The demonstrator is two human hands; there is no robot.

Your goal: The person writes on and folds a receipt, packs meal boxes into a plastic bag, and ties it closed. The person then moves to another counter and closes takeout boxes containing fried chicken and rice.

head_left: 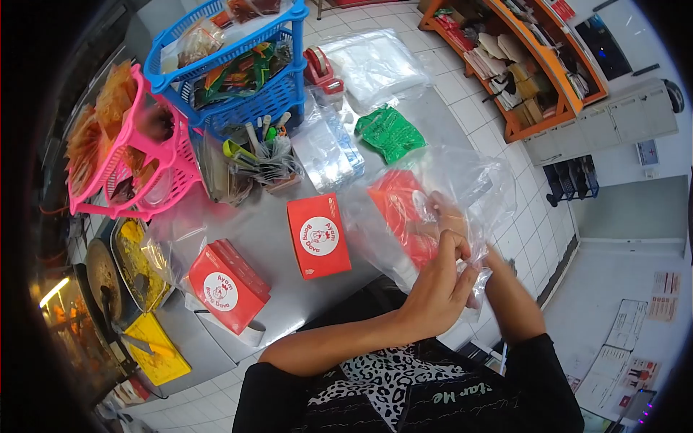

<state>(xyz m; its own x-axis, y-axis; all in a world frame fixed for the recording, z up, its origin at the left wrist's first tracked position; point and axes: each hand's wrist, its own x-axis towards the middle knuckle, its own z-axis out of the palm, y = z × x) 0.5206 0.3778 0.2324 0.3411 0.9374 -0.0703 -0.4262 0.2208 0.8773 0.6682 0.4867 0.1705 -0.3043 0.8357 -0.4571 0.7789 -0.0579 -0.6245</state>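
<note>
Red box (395, 206) inside clear plastic bag (491, 177), hands (435, 294) on the plastic

Black short-sleeved shirt (447, 415), leopard-print star (390, 379), pale "Star Me" lettering (466, 392)

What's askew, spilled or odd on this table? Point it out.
Minor untidiness only: green plastic lies crumpled beside flat clear bags, and the leftmost red box sits angled differently from the middle red box. No clear spill shows.

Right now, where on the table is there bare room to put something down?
Bare table shows between the left boxes and the middle box, and on that box's near side. Crowded: the back, with blue baskets and flat bags; the right, where the clear bag spreads.
</note>
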